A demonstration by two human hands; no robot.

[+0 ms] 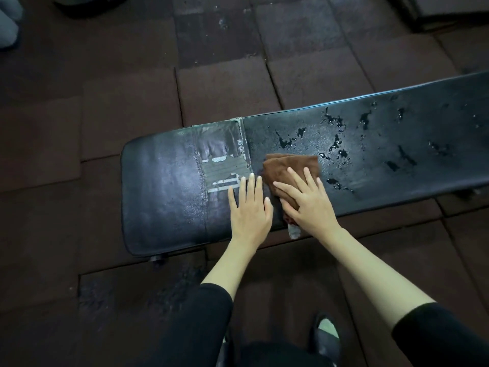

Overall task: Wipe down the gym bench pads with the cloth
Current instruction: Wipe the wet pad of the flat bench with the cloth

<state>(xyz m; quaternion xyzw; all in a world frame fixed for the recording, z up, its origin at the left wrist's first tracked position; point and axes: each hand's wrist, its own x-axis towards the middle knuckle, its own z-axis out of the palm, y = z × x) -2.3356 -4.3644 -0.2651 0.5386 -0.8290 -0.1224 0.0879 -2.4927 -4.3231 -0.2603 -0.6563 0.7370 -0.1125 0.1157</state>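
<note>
A long black gym bench pad (pixel 164 197) runs from the middle left to the right edge. A worn taped patch (pixel 225 160) crosses it, and several puddles of liquid (pixel 336 144) lie on the stretch to the right. A folded brown cloth (pixel 288 168) lies flat on the pad just right of the patch. My right hand (pixel 307 202) presses down on the cloth with fingers spread. My left hand (pixel 250 207) rests flat on the pad beside it, fingers apart, holding nothing.
Dark brown rubber floor tiles (pixel 105 115) surround the bench. My dark shoe (pixel 326 337) stands on the floor below the near edge. A pale rounded object (pixel 8 22) sits at the top left corner, and dark equipment (pixel 444 11) at the top right.
</note>
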